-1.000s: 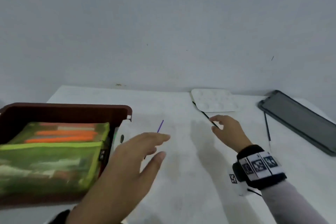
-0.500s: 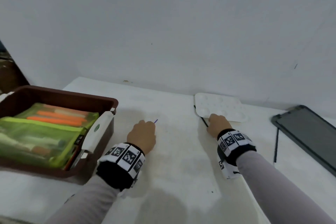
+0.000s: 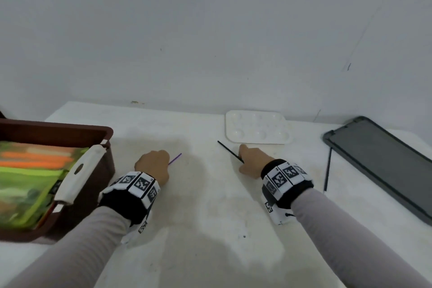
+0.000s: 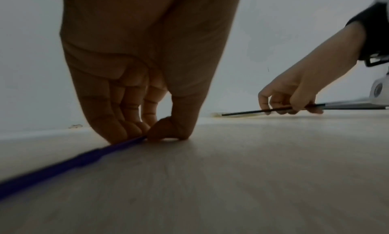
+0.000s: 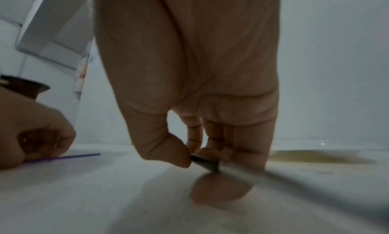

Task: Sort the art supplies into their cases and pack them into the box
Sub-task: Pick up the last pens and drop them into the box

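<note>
— Roughly how far along?
— Partway, at a guess. Brown box (image 3: pixel 58 128) at the tabletop's left edge, green case (image 3: pixel 30 184) with orange sticks already inside. Left to pack: purple stick (image 3: pixel 175 159) and black stick (image 3: pixel 228 149) mid-tabletop, another thin dark stick (image 3: pixel 327 170) beside the dark tablet (image 3: pixel 383 161) at the right edge, white palette (image 3: pixel 257 128) by the far edge.
— And the hands?
— Left hand (image 3: pixel 153 166) knuckles up, fingertips (image 4: pixel 130 129) and thumb pinching the purple stick against the tabletop. Right hand (image 3: pixel 253 161) likewise curled, thumb and fingers (image 5: pixel 210 151) nipping the black stick, seemingly just clear of the surface, near the palette.
</note>
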